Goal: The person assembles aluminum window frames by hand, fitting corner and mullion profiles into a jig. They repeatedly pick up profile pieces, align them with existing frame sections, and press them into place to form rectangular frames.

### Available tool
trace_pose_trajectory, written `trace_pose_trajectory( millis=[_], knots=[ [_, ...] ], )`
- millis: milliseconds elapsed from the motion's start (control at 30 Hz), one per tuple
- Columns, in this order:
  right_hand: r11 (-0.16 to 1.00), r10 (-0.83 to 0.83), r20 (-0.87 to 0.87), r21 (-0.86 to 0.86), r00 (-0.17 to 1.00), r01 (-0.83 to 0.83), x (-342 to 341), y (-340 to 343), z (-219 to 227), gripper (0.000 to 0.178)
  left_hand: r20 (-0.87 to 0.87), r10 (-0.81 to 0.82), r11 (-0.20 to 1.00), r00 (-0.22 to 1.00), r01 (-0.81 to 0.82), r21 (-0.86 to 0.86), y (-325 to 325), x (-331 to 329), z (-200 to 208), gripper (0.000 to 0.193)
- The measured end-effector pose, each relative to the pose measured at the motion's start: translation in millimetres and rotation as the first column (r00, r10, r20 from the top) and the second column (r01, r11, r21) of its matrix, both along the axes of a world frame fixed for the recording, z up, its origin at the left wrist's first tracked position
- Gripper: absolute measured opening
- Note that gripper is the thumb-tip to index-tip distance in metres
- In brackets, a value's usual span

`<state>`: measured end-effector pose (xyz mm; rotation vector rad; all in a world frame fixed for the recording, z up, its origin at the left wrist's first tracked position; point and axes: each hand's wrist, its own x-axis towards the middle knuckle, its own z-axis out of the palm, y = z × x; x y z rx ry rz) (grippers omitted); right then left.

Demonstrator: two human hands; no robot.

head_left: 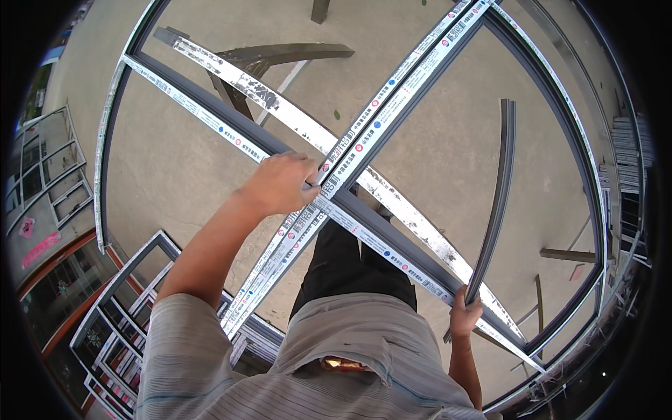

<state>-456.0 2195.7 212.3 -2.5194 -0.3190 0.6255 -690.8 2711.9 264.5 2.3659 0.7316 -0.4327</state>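
A large window frame (392,246), dark grey with printed white protective film on its bars, lies before me, its bars crossing near the middle. My left hand (283,183) is closed at that crossing, its fingers curled over the bar; the fingertips are partly hidden. At the lower right, my right hand (465,315) grips a long, thin, dark grey strip (500,189) near its lower end. This strip stands up from the hand, bending slightly, and reaches across the right-hand opening. The hand is beside the frame's lower right bar.
A worn white-flecked support bar (297,122) runs diagonally beneath the frame, and a brown metal stand leg (287,52) shows past it. More frames (115,329) lean at the lower left. Stacked profiles (628,154) lie at the far right. Concrete floor (189,147) shows through the openings.
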Motion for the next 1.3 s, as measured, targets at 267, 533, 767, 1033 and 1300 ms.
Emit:
trace_pose_trajectory(
  millis=[267,533,767,1033,1300],
  knots=[
    [0.993,-0.100,-0.117,-0.075,0.988,0.092,0.9,14.2,15.5,0.021,-0.210,-0.030,0.999,0.977,0.033,0.009,0.4,16.4,5.4,0.020],
    [0.993,-0.105,-0.118,-0.068,0.987,0.098,-0.9,22.6,22.3,0.024,-0.252,-0.104,0.995,0.962,0.103,-0.019,5.8,25.5,9.0,0.019],
    [0.995,-0.087,-0.097,-0.062,0.992,0.081,0.0,14.0,15.4,0.024,-0.341,-0.121,0.992,0.932,0.107,-0.060,6.0,39.6,15.3,0.016],
    [0.995,-0.077,-0.098,-0.068,0.992,0.071,2.2,17.6,19.3,0.024,-0.386,-0.068,0.995,0.920,0.033,-0.098,7.5,43.9,19.9,0.014],
    [0.995,-0.077,-0.132,-0.080,0.988,0.067,5.9,9.1,12.9,0.027,-0.392,-0.003,0.996,0.920,-0.033,-0.085,4.0,41.4,10.3,0.020]
  ],
)
